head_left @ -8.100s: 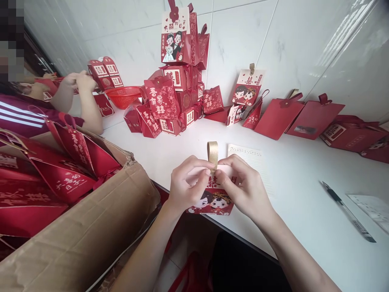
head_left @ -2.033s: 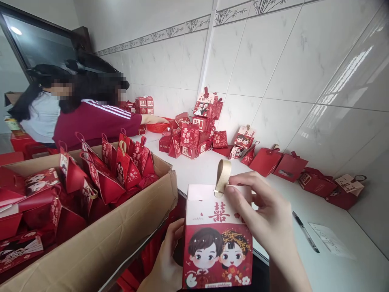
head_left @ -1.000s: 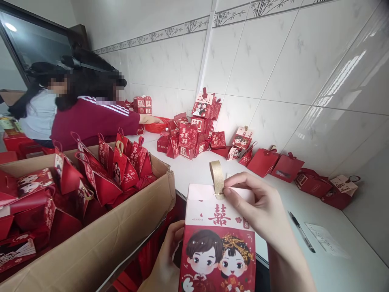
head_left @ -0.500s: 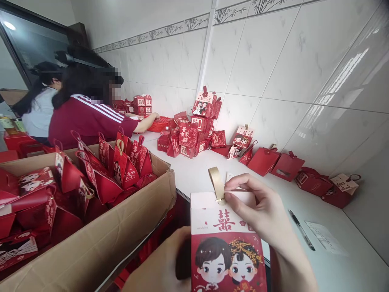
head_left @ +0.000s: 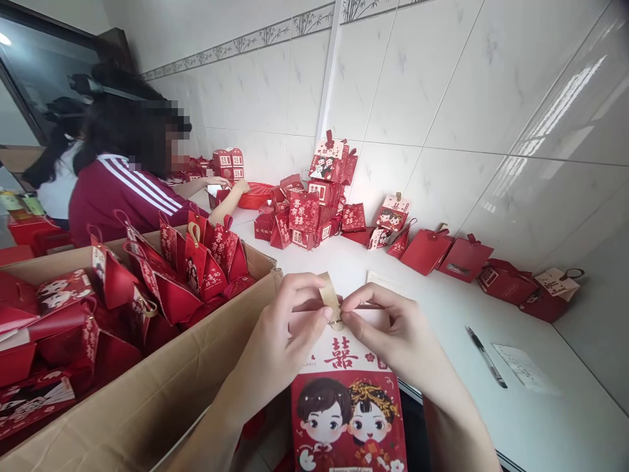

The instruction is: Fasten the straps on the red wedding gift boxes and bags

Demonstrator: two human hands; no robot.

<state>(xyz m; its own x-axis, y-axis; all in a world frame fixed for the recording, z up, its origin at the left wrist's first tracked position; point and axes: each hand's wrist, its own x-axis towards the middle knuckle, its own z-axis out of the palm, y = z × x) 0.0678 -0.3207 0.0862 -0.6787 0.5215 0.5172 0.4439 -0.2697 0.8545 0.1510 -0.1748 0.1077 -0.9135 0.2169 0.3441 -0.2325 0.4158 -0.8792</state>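
Note:
A red and white gift box with a printed cartoon couple hangs upright in front of me, below both hands. From its top rises a gold ribbon loop. My left hand is closed, thumb and fingers pinching the ribbon from the left. On the other side my right hand is closed too, its thumb and forefinger pinching the ribbon's base where it meets the box top. The fingertips of the two hands nearly touch. The lower edge of the box runs out of view.
A cardboard carton filled with red gift boxes stands at left. More boxes are stacked on the white table and along the wall. A pen and a paper slip lie at right. A co-worker reaches toward a red basket.
My left hand has risen from beside the box to pinch the ribbon. The box has shifted slightly left, and my right hand has stayed at the ribbon's base.

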